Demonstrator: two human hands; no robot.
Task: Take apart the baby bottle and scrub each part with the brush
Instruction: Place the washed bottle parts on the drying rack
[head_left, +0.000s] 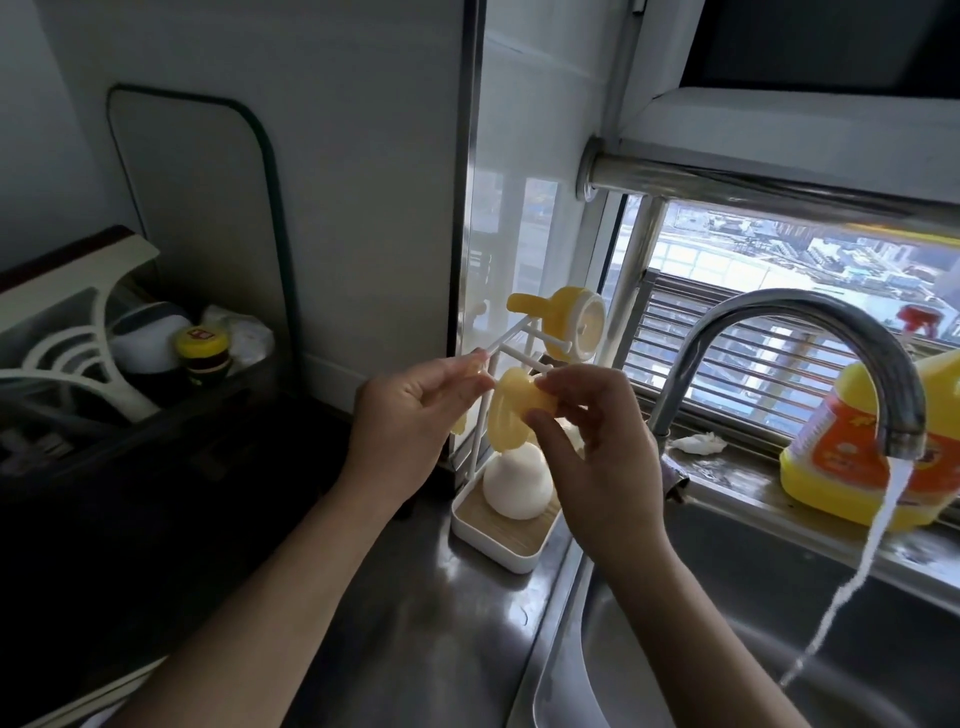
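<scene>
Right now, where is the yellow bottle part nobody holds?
The yellow bottle part hangs on the white drying rack, head view centre, above the left hand and right hand, left of the faucet.

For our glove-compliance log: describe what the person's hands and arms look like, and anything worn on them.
The left hand and right hand are bare: no gloves, rings, watch or bracelet show. The left forearm and right forearm are uncovered to the frame's edge, no sleeve in view.
</scene>
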